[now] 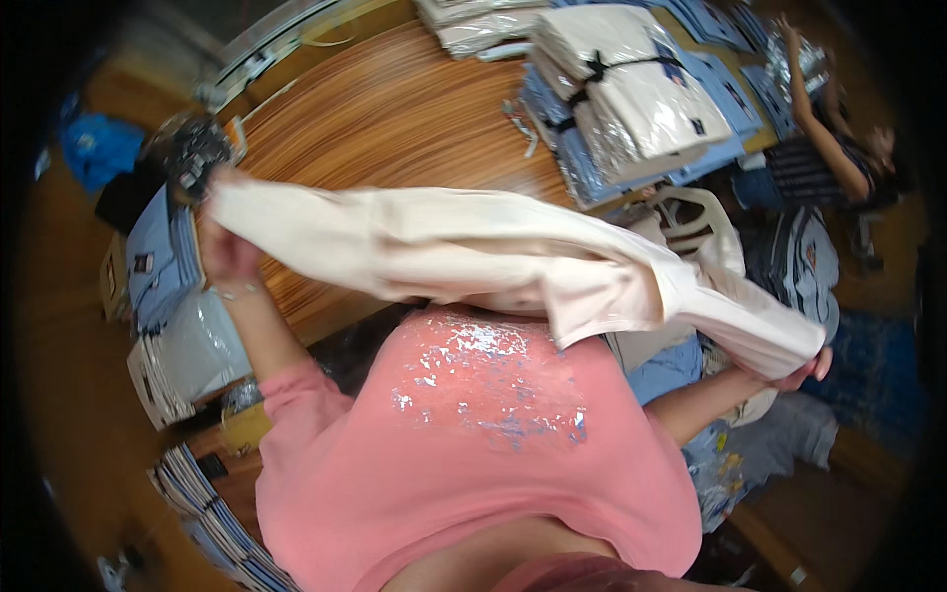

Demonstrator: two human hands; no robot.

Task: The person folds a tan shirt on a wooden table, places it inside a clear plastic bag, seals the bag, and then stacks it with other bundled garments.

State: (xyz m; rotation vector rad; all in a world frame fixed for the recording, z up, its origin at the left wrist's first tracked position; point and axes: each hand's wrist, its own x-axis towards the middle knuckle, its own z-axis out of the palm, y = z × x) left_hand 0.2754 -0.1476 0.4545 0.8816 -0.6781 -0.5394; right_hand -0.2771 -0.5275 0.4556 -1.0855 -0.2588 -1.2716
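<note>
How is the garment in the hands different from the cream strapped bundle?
The garment is stretched between left hand and right hand; the bundle rests on blue clothes. The garment is unwrapped; the bundle has clear plastic and a black strap. Both look cream.

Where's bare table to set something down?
Wooden table: broad patch beyond the cream garment, bordered right by the bagged clothes stack. Small wedge between garment and left forearm. Crowded: the table's right end, stacked with packs, and beside the left hand, with folded blue clothes.
</note>
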